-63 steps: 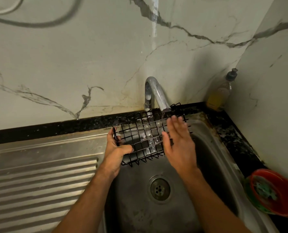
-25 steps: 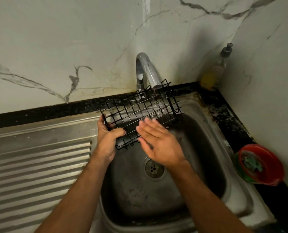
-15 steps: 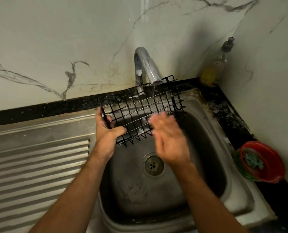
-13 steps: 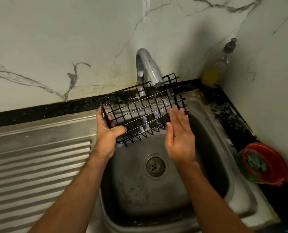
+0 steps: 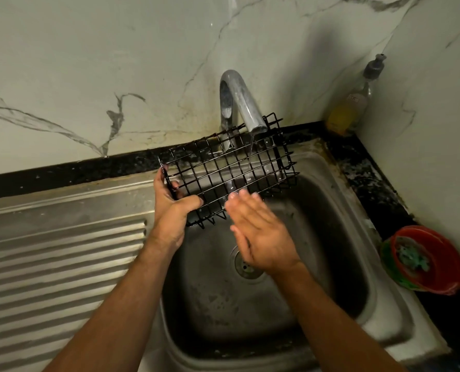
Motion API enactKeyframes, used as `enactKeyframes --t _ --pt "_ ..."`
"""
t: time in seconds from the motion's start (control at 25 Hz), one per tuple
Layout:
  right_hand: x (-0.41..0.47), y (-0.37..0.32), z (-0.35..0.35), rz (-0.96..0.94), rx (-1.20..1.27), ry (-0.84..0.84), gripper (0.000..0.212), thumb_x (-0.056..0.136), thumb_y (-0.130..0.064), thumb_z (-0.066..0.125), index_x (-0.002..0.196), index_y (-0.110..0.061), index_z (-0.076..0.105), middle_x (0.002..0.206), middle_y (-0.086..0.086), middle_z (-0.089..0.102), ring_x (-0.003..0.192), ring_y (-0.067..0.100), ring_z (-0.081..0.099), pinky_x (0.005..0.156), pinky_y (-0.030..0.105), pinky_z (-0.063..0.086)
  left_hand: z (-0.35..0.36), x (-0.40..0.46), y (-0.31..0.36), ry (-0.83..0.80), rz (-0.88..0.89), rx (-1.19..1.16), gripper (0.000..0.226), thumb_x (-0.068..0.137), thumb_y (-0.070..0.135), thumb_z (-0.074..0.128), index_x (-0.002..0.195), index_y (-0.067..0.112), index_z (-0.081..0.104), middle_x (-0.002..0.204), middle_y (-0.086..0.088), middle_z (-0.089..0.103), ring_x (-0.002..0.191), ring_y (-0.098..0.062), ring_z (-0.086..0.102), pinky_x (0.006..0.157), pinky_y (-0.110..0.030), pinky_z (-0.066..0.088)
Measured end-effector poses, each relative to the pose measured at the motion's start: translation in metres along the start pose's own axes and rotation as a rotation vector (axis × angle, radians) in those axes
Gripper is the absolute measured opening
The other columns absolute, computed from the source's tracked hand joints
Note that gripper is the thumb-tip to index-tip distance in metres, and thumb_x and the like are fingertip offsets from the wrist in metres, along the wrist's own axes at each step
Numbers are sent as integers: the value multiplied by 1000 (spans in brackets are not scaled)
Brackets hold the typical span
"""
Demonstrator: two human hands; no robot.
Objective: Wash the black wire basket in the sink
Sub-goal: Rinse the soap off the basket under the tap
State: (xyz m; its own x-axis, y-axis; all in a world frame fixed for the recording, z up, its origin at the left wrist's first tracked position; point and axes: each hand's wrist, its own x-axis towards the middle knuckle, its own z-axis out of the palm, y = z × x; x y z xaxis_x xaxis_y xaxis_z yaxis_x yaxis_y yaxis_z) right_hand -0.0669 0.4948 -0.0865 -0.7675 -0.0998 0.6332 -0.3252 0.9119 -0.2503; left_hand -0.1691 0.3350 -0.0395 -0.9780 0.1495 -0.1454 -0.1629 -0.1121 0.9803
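The left hand (image 5: 171,210) grips the basket (image 5: 231,170) over the steel sink (image 5: 339,200), under the tap (image 5: 243,103). The right hand (image 5: 261,237), flat and open, holds nothing. Marble walls behind; soap bottle (image 5: 352,103) at 2 o'clock, red bowl (image 5: 433,261) at 4.

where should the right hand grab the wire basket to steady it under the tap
Probably the free right end wall of the black wire basket, from the right: the left hand already grips the left end, and the right hand is open. The faucet blocks the top.

Bare forearms, bare hands (image 5: 261,234) (no sleeves)
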Motion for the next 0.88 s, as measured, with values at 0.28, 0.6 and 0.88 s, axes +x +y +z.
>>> enactKeyframes --t 0.28,0.6,0.88 --pt "17 10 -14 302 -11 74 48 103 -23 40 145 -1 45 154 16 41 147 35 30 119 57 26 27 12 10 -58 -6 -26 109 60 -9 68 157 17 25 138 -1 53 126 -16 56 92 -24 53" --pt "33 30 -21 405 -79 16 56 104 -29 34 152 -1 33 162 16 25 152 32 16 122 53 18 25 39 19 -66 10 -62 107 57 -4 68 154 18 30 144 -22 44 129 -32 49 81 -24 56" --pt "32 30 -21 476 -179 49 60 104 -36 32 155 -6 28 164 13 19 154 29 10 123 55 10 32 40 21 -147 6 -27 105 58 -9 68 152 18 32 128 -5 51 111 -16 56 75 -21 54"
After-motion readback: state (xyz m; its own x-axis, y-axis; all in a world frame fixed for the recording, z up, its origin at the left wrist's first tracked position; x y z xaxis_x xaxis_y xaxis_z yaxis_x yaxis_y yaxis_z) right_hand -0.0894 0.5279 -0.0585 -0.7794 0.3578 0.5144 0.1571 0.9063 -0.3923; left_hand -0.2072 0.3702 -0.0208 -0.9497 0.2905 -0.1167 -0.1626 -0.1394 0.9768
